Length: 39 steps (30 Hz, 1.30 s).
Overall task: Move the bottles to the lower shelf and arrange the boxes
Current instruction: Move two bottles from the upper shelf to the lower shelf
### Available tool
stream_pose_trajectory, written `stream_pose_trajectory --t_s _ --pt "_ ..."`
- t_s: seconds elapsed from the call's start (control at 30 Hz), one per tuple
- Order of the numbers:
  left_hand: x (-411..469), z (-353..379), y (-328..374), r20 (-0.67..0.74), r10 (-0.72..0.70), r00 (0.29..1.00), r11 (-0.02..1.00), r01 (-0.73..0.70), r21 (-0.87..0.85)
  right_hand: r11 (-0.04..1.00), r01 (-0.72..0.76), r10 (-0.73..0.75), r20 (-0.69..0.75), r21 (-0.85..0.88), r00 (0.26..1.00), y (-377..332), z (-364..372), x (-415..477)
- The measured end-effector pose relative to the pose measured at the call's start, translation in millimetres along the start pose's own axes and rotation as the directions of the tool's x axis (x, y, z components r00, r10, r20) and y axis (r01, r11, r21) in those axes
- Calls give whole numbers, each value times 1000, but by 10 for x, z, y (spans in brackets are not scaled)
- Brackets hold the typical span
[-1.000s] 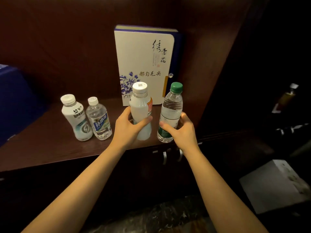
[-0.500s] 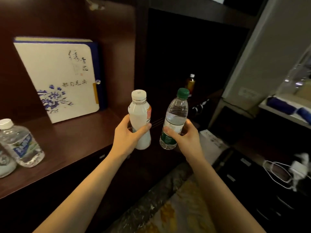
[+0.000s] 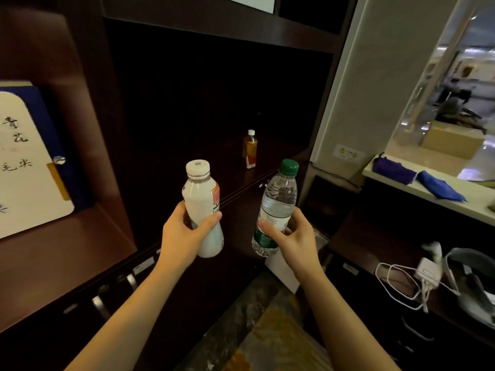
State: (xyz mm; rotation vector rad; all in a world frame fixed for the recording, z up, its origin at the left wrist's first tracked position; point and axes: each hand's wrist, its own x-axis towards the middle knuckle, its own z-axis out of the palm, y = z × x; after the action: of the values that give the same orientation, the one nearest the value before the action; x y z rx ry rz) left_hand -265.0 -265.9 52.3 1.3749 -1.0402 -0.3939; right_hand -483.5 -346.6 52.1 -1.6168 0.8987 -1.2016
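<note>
My left hand [image 3: 184, 236] grips a white bottle with a white cap [image 3: 201, 199] around its lower half, held upright in the air. My right hand [image 3: 292, 236] grips a clear water bottle with a green cap [image 3: 278, 199] near its base, tilted slightly right. Both bottles hang in front of a dark shelf compartment [image 3: 267, 167]. An amber bottle with a white cap [image 3: 250, 149] stands on that dark shelf, behind the two held bottles. A white box with blue flowers and a blue spine [image 3: 29, 162] leans upright on the brown shelf [image 3: 67, 250] at the left.
A vertical wooden divider [image 3: 107, 129] separates the left shelf from the dark compartment. A white counter [image 3: 428, 188] at the right carries blue folded items [image 3: 417, 178]. White cables and a charger [image 3: 426, 274] lie on a dark surface at lower right. Drawer handles [image 3: 99, 303] sit below the left shelf.
My view has swung right: the white box slid to the left edge and the two bottles left standing on the shelf went out of frame. Both hands carried their bottles toward the dark compartment.
</note>
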Motion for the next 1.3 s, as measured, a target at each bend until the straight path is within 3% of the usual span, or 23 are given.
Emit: stream_pose_trajectory --t_s 0.33,0.87,1.0,1.3 --pt "656 702 -328 -26 -37 999 999 38 32 999 -26 24 46 43 999 544 -263 935" --pt "2443 1230 -1152 -97 -144 985 988 149 44 997 -81 79 128 15 989 1448 152 2935" --pt "2721 1343 -1360 -185 -213 960 975 221 26 996 -91 87 181 18 980 1680 294 3383" --pt "3105 1616 -1714 -437 -195 878 966 249 70 997 -49 22 426 52 905 2121 691 4365"
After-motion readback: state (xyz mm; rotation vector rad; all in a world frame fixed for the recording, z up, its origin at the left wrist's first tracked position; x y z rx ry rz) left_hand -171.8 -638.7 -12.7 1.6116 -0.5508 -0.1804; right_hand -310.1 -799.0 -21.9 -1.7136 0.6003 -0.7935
